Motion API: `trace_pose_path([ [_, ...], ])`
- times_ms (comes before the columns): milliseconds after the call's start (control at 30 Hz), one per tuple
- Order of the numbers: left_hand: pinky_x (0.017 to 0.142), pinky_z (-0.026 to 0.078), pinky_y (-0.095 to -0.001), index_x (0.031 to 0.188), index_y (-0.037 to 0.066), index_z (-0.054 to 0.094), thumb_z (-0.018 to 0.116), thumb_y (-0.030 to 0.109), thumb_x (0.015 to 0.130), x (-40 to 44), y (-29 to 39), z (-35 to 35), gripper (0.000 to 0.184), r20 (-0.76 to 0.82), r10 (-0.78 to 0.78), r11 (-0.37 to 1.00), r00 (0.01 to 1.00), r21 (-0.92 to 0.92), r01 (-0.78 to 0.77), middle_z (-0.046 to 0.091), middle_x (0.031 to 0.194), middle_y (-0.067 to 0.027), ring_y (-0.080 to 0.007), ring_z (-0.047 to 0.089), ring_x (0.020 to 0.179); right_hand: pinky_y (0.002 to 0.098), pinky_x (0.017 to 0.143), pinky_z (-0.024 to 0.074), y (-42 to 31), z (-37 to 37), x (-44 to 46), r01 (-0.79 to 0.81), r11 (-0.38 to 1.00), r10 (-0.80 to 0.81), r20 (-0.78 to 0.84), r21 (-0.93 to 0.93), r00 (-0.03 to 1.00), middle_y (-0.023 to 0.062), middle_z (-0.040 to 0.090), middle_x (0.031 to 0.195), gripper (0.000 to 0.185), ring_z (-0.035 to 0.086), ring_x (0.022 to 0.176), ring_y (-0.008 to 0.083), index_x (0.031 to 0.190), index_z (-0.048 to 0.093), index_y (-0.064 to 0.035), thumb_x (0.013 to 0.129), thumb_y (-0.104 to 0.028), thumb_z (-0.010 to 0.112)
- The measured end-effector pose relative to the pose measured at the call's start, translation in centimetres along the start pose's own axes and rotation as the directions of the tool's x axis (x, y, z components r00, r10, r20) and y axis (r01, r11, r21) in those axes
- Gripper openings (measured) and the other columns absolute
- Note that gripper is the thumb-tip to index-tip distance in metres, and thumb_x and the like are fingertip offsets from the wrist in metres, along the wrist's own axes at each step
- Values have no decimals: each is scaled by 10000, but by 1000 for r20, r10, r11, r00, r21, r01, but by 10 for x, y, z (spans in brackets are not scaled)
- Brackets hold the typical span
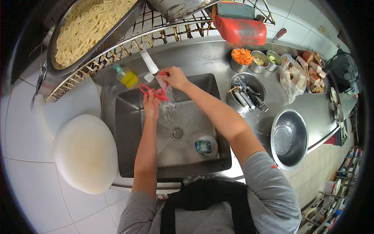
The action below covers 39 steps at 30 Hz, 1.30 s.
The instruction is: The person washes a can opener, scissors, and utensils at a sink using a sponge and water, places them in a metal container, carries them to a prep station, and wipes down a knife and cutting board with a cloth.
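Note:
Over the sink, my left hand is closed on a slim red looped tool, which resembles a scissor handle; its exact kind is unclear. My right hand is just above and to the right, its fingers curled round another red part beside the faucet. I cannot tell whether the two red parts are joined. Water runs from the white-handled faucet past both hands into the basin. Near the sink's lower right, a blue-green scouring pad lies in a small pale dish.
A yellow soap bottle stands behind the sink. Noodles fill a tray on the wire rack above. Right are a utensil bowl, carrots, a plastic bag and a metal bowl. White round boards stand left.

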<state>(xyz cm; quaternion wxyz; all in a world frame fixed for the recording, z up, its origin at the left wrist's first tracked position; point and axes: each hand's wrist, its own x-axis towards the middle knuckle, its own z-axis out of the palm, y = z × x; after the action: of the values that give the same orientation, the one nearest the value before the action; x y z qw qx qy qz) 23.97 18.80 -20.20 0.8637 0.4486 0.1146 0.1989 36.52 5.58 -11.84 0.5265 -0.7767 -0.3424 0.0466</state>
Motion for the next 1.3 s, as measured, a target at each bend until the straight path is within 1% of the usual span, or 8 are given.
trace_pose_path([
  [333, 789, 548, -343, 1213, 20, 458, 658, 81, 900, -14, 9, 25, 376, -20, 40, 952, 999, 305, -32, 671, 1051, -144, -247, 676, 948, 399, 612, 529, -13, 24, 10, 503, 760, -636, -308, -412, 708, 195, 674, 788, 199, 646, 646, 354, 907, 673, 38, 835, -137, 615],
  [433, 758, 539, -301, 1116, 1, 572, 675, 95, 889, -8, 13, 27, 266, -12, -34, 916, 999, 399, 36, 680, 1049, -112, -189, 677, 909, 428, 740, 522, -29, 15, 7, -296, 863, 166, 323, 410, 932, 174, 657, 848, 205, 635, 819, 344, 908, 673, 49, 821, -131, 630],
  [533, 723, 531, -276, 1037, 6, 645, 684, 96, 879, -5, 14, 36, 186, -16, -16, 881, 1000, 472, 22, 693, 1008, -79, -149, 675, 870, 454, 852, 492, -34, 10, 4, -369, 872, 230, 397, 321, 888, 158, 630, 927, 208, 610, 950, 306, 948, 688, 20, 805, -122, 636],
  [633, 705, 533, -274, 1067, -7, 633, 674, 101, 886, 10, 10, 33, 215, 83, -65, 869, 994, 495, 16, 698, 983, -82, -148, 678, 854, 457, 859, 501, -20, 17, 4, 145, 885, -199, -77, -442, 977, 166, 629, 982, 226, 612, 964, 297, 973, 713, -44, 787, -162, 667],
  [733, 709, 536, -274, 1065, -10, 632, 661, 110, 898, 5, 23, 50, 207, 136, -101, 783, 986, 622, -6, 702, 971, -84, -153, 680, 851, 429, 845, 509, -13, 11, -10, 82, 861, -219, -220, -502, 951, 184, 618, 987, 205, 610, 945, 311, 930, 730, -105, 750, -199, 698],
  [833, 725, 540, -280, 1081, -18, 623, 640, 105, 914, 2, 22, 56, 208, 194, -150, 781, 970, 624, -4, 700, 999, -93, -156, 678, 871, 407, 860, 480, 2, -3, -1, -21, 961, 44, 78, -274, 996, 164, 608, 857, 191, 564, 1011, 337, 884, 718, -110, 742, -236, 738],
  [1133, 824, 504, -256, 1164, -6, 594, 583, 70, 939, -36, 2, 26, 237, 288, -246, 793, 926, 608, 21, 690, 1091, -101, -180, 666, 955, 372, 768, 487, 32, -5, 8, 108, 966, -97, 54, -234, 994, 133, 615, 852, 241, 560, 856, 260, 909, 705, -81, 760, -254, 783],
  [1300, 769, 514, -240, 1087, -35, 606, 586, 21, 922, -44, 0, 17, 176, 156, -150, 832, 976, 554, 40, 705, 993, -105, -154, 674, 862, 323, 732, 536, 44, 18, 0, -117, 918, 84, 104, 378, 991, 84, 658, 914, 338, 630, 795, 169, 1085, 630, -18, 828, -199, 755],
])
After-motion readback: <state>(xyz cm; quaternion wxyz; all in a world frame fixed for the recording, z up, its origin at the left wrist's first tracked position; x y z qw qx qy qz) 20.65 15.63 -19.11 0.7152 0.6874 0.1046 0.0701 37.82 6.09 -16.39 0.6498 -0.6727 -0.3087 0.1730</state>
